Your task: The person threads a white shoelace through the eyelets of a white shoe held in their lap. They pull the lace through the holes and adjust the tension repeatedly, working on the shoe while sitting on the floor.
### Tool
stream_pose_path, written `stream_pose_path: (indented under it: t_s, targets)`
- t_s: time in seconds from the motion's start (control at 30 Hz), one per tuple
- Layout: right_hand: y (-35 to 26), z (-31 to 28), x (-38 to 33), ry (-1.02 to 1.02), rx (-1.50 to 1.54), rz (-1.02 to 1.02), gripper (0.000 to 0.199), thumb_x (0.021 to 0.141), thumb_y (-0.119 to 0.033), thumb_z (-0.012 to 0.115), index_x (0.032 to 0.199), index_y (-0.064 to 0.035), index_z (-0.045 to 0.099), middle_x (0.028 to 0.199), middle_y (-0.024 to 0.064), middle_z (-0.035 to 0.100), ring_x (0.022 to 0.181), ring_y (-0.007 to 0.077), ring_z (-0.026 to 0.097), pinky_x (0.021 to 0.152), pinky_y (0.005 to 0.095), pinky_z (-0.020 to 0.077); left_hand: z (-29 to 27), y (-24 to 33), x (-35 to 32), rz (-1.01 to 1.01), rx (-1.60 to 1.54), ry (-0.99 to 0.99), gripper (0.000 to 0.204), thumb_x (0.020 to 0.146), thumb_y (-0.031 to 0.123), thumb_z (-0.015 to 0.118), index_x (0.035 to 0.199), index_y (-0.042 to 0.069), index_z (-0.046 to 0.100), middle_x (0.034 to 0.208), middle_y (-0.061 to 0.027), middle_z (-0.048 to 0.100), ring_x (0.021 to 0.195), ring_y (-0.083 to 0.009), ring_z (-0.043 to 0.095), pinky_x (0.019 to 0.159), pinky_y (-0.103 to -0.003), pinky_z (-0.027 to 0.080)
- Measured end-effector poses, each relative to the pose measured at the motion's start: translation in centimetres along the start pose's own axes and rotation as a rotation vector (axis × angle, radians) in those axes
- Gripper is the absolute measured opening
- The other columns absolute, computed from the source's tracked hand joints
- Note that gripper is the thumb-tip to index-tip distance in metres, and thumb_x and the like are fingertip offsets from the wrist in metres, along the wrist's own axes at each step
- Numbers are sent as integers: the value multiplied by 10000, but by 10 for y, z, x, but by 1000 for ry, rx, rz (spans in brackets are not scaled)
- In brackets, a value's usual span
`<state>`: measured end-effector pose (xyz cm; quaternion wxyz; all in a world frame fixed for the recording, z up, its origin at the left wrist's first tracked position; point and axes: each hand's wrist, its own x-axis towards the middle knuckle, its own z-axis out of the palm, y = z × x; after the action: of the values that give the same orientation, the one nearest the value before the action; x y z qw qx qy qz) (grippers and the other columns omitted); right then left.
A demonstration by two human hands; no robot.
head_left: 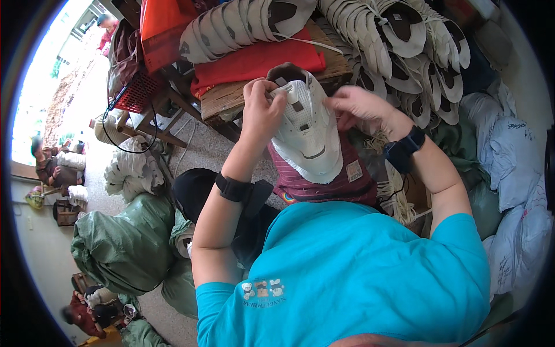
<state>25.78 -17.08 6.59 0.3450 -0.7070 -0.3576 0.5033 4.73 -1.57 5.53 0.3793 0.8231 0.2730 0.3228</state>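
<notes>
You are wearing a turquoise shirt (370, 266) and black wristbands (233, 188). Your shoe upper (319, 139) is showing off-white with dotted mesh, the cloth (289, 180) maroon with a beige patch (354, 171), the surface (226, 107) brown, the folded fabric (254, 67) red, the bulky sack (130, 243) green.

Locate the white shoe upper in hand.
In the head view, the white shoe upper is just above and right of centre, between the left hand and right hand, over the maroon cloth.

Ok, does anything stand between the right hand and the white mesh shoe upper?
Nothing visible: the right hand is right at the right-hand edge of the white mesh shoe upper; blur hides whether they touch.
</notes>
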Motion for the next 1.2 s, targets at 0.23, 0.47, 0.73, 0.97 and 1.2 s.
stream_pose_path:
  t_s: [0.23,0.47,0.73,0.97,1.2]
  targets:
    - [-30,27,38,261,-92,-701,542,959,-325,670,1347,9,492,1179,92,627,1111,140,585,970,293,474,8,-3,10,7,4,-104,381,931,232,571,1138,-70,466,1220,-264,476,1168,-355,499,1003,-402,418]
    - [-5,43,66,189,135,-630,383,988,-229,573,1289,7,561,1161,92,651,1079,145,602,953,293,477,31,-38,-3,-62,-357,-108,576,1006,406,505,1326,-66,421,1233,-261,496,1143,-388,522,1038,-385,397]
    - [27,39,85,309,-109,-780,247,975,-214,578,1118,-24,644,1273,116,600,1196,216,545,1046,345,410,62,-42,-28,-15,-219,-7,726,912,367,676,1397,-55,339,1301,-297,472,1190,-387,500,1026,-448,402]
    - [13,39,74,257,-274,-586,489,855,-440,732,1135,-54,622,1415,120,457,1335,306,373,1135,420,293,34,-55,-22,-166,-393,-275,997,817,386,789,1463,-82,191,1405,-298,370,1334,-366,416,1100,-414,378]
    - [14,48,75,401,-469,-608,545,825,-425,760,1188,-57,588,1356,111,485,1310,300,403,1121,412,321,61,-62,-35,29,-87,-85,857,916,208,675,1507,35,79,1356,-238,423,1288,-275,439,1101,-375,353]
